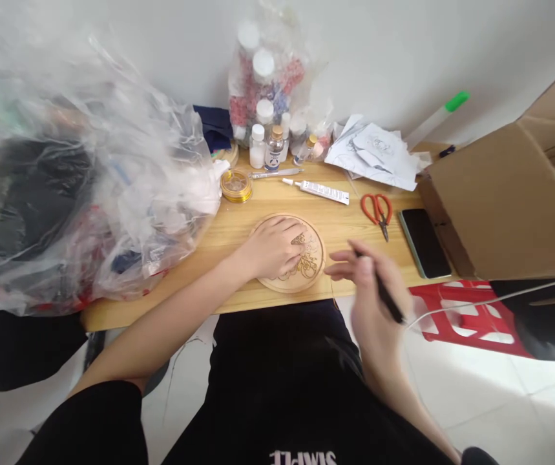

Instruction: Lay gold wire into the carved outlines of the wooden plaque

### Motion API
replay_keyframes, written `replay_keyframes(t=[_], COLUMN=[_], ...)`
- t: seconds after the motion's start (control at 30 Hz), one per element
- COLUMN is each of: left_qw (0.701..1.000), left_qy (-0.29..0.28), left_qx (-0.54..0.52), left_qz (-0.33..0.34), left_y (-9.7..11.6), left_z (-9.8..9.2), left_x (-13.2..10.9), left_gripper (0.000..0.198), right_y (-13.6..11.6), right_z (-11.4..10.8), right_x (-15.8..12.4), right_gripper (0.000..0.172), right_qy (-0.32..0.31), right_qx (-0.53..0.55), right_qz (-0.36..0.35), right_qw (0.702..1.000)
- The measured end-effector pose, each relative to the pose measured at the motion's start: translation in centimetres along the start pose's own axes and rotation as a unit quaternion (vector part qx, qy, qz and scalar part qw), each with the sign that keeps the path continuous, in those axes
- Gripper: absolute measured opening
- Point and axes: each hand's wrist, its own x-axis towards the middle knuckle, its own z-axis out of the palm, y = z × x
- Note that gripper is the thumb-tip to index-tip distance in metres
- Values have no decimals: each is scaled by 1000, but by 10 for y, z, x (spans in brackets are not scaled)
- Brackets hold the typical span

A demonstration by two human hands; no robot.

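My left hand point(277, 248) lies over the left half of a round wooden disc point(316, 242), its fingers spread on the surface and partly hiding it. A line design with gold-coloured curls point(307, 263) shows on the disc beside my fingertips. To the right of the disc and apart from it, my right hand point(378, 303) is raised near the table's front edge. Its fingers close round a black pen-like tool point(387, 298) with a thin white cord point(481, 302) at its rear end. Motion blurs this hand a little, and the tool's tip is hard to make out.
Behind the disc are a gold wire spool point(236, 186), a white tube point(324, 191) and several small bottles point(274, 148). Red-handled pliers point(378, 212), a phone point(425, 242) and a cardboard box point(500, 200) stand to the right. Plastic bags point(161, 187) crowd the left.
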Motion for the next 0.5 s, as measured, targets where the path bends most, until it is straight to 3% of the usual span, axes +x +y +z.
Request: replay_keyframes(t=[0.07,0.1,0.17,0.23,0.3,0.5], left_qw=[1000,1000,1000,1000,1000,1000], left_qy=[-2,-4,-5,-3,1,13], left_qx=[-4,-4,1,4,6,0], left_qz=[0,2,5,7,6,7], left_y=[-1,-1,-2,-2,-2,-2], left_z=[0,0,0,0,0,1], left_x=[0,-1,-1,-1,-1,0], left_gripper=[27,28,28,27,24,24], right_y=[-17,-20,-12,8,31,58], right_z=[-20,-28,-37,-35,-25,-2], right_x=[8,15,33,47,51,31], right_gripper=[25,22,12,9,8,5], right_qy=[9,26,-4,-88,-159,-174], right_qx=[42,14,-91,-207,-272,-216], right_qz=[-18,-34,-71,-71,-22,13], right_qw=[999,999,993,972,949,961])
